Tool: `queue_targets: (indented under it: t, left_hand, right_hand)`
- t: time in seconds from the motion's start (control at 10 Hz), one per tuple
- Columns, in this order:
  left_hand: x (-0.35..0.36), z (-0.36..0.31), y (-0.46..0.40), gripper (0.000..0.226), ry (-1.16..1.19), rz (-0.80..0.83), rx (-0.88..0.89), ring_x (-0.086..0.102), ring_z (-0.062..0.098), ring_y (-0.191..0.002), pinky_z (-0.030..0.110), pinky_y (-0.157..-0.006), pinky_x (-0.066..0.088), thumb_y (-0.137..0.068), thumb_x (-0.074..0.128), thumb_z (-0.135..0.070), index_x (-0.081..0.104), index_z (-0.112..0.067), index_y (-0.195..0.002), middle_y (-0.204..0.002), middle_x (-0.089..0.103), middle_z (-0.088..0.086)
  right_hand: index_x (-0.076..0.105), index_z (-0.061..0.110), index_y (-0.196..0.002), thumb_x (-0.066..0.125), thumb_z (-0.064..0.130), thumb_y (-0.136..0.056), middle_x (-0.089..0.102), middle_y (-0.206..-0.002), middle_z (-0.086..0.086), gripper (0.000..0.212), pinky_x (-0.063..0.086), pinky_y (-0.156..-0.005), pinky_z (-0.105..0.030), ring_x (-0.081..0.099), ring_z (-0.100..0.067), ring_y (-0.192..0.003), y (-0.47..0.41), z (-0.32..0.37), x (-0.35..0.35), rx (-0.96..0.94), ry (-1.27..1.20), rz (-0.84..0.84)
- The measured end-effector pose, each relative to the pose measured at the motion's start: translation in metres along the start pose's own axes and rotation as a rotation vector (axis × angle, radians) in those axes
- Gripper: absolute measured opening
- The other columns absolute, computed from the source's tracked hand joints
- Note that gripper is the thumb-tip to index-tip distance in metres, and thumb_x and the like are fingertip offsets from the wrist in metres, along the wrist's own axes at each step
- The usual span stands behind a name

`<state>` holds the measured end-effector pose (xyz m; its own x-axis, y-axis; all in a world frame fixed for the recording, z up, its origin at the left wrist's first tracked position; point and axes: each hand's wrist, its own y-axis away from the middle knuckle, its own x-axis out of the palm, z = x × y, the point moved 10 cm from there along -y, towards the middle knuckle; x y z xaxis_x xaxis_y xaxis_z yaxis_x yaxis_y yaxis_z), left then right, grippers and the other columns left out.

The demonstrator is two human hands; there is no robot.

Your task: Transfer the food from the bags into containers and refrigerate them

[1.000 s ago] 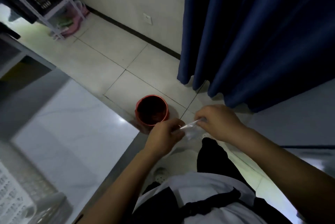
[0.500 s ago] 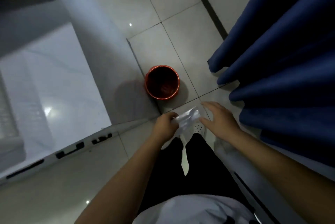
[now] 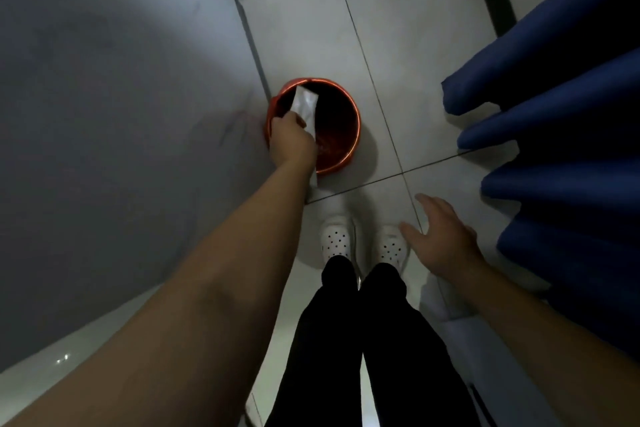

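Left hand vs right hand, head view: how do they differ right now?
Left hand grips a crumpled clear bag; right hand holds nothing. Left reaches out over the red bin; right hangs back near the white shoes. Left's fingers are curled, right's spread. Both arms are bare.

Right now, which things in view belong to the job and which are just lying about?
Job: crumpled clear plastic bag, held by the left hand; round red bin beneath it.
Lying about: dark blue curtain; white perforated clogs; grey tiled floor. Right hand idle.

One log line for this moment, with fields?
left hand: holds crumpled clear plastic bag over round red bin | right hand: open, empty
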<state>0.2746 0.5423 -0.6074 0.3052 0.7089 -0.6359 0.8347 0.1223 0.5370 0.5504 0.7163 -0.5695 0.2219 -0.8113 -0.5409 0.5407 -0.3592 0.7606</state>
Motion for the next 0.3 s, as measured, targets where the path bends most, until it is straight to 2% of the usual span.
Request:
queue_targets:
  t: [0.1,0.2,0.3]
  left_hand:
    - [0.04,0.025,-0.051,0.032,0.044,0.02,-0.039,0.058,0.034,-0.114,0.041,-0.091,0.047,-0.095,0.046,-0.017,0.063,-0.013,-0.122,-0.113,0.063,0.008]
    - [0.099,0.056,-0.068,0.067,-0.479,0.367,0.028,0.039,0.039,-0.139,0.044,-0.11,0.039,-0.099,0.057,-0.042,0.033,-0.015,-0.155,-0.158,0.033,0.017]
    - [0.141,0.095,-0.065,0.088,-0.71,0.593,0.033,-0.004,0.042,-0.152,0.054,-0.124,0.006,-0.091,0.048,-0.071,0.009,-0.033,-0.16,-0.168,-0.005,0.013]
  right_hand:
    - [0.029,0.026,-0.153,0.053,0.046,-0.097,0.028,-0.16,-0.003,0.064,0.033,-0.111,-0.048,0.046,-0.031,-0.132,-0.045,-0.018,0.014,-0.006,-0.007,-0.012]
    - [0.029,0.028,-0.153,0.052,0.048,-0.097,0.027,-0.161,-0.001,0.064,0.034,-0.111,-0.049,0.047,-0.029,-0.132,-0.068,-0.035,0.025,-0.002,-0.042,-0.025]
    - [0.024,0.031,-0.154,0.048,0.052,-0.096,0.021,-0.164,-0.002,0.066,0.026,-0.114,-0.051,0.041,-0.029,-0.138,-0.083,-0.049,0.035,0.025,0.076,-0.02]
